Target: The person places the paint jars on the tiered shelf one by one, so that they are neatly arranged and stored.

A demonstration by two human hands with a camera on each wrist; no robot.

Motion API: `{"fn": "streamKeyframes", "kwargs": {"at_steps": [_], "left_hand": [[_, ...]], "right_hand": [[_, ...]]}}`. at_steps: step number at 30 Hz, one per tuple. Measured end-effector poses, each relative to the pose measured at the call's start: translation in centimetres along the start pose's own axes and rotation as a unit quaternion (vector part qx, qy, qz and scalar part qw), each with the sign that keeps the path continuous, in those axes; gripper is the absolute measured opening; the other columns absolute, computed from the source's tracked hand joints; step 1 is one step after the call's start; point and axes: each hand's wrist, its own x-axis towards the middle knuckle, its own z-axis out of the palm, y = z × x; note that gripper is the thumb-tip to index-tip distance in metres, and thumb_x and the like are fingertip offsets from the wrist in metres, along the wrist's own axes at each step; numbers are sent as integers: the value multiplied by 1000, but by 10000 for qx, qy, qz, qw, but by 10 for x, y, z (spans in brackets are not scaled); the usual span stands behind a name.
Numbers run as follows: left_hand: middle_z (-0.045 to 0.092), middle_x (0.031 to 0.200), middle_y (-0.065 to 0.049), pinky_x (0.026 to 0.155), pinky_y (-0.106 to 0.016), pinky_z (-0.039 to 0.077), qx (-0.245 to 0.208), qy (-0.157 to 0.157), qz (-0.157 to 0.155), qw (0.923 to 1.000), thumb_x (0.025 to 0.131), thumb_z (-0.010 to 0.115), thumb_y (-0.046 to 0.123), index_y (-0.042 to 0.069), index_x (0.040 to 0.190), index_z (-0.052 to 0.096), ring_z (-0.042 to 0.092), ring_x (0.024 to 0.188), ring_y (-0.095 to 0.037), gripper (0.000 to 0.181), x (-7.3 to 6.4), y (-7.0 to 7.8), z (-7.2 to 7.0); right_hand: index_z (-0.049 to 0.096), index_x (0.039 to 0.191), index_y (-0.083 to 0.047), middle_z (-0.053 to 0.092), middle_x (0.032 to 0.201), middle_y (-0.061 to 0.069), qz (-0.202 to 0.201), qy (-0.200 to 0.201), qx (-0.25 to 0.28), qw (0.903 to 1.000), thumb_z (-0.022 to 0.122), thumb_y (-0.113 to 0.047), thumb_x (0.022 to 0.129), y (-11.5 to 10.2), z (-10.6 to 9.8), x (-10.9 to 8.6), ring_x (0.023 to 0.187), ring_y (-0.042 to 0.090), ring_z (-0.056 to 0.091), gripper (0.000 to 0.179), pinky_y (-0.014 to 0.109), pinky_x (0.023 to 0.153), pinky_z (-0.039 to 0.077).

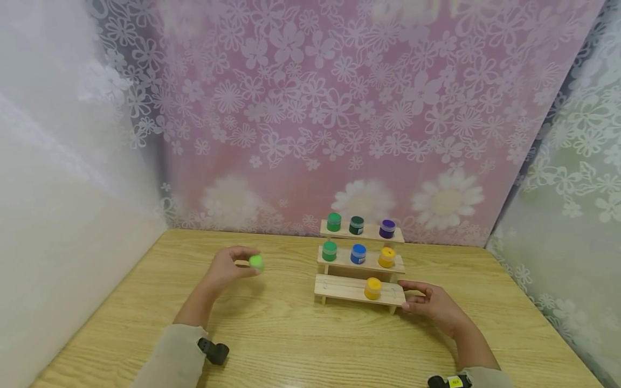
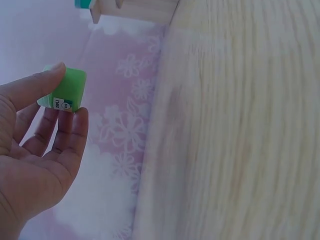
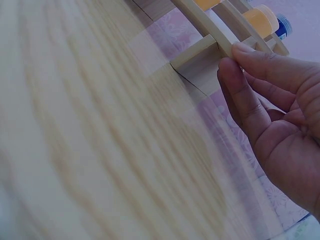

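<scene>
My left hand point(image 1: 232, 268) pinches a small light green paint jar point(image 1: 256, 262) between thumb and fingertips, left of a three-step wooden rack point(image 1: 342, 285). In the left wrist view the jar point(image 2: 74, 90) is tilted, with a small white label showing. My right hand point(image 1: 433, 305) grips the right end of the rack's lowest step, thumb and fingertips at the board's edge, as the right wrist view shows at the rack's end point(image 3: 225, 44). A yellow paint jar point(image 1: 373, 289) stands on that lowest step, toward its right side.
On the middle step stand a green jar point(image 1: 329, 251), a blue jar point(image 1: 358, 254) and another yellow jar point(image 1: 386, 257). The top step holds green point(image 1: 333, 222), dark green point(image 1: 356, 225) and purple jars point(image 1: 387, 229). A flowered curtain point(image 1: 301, 118) hangs behind the wooden table point(image 1: 286, 345).
</scene>
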Motion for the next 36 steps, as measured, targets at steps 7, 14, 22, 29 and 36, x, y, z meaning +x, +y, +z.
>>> {"fn": "streamKeyframes", "kwargs": {"at_steps": [7,14,22,29,36], "left_hand": [[62,116,-9,85,-34,55,-77,-126,237,9996,78,82,6,7,118,70,58,106,-29,42,1,8,11],[64,113,-9,82,-33,56,-140,-321,398,9986,77,82,3,7,116,71,58,105,-33,41,2,17,23],[60,116,-10,80,-33,57,-83,-634,522,9966,76,83,1,7,116,71,57,105,-33,42,3,28,38],[62,115,-8,79,-32,57,45,-834,666,9943,76,83,3,7,115,72,59,103,-29,40,3,35,54],[64,110,-5,76,-29,57,347,-898,877,9915,77,83,6,8,113,72,60,98,-21,37,3,42,73]], "right_hand": [[28,148,11,69,105,13,-32,-75,17,10000,70,-15,91,-1,0,0,96,19,67,75,30,83,55],[28,147,12,69,106,12,-84,-87,-16,9999,70,-15,92,-1,-1,1,96,18,67,74,29,83,55],[28,147,12,68,108,12,-92,-72,9,9999,68,-13,93,-5,0,0,96,17,67,72,29,83,55],[28,147,11,69,106,12,-41,-61,48,10000,69,-13,93,-5,2,0,96,17,67,72,29,83,55],[29,148,10,69,105,13,-10,-68,38,10000,70,-14,92,-2,1,0,97,19,67,73,30,84,55]]}}
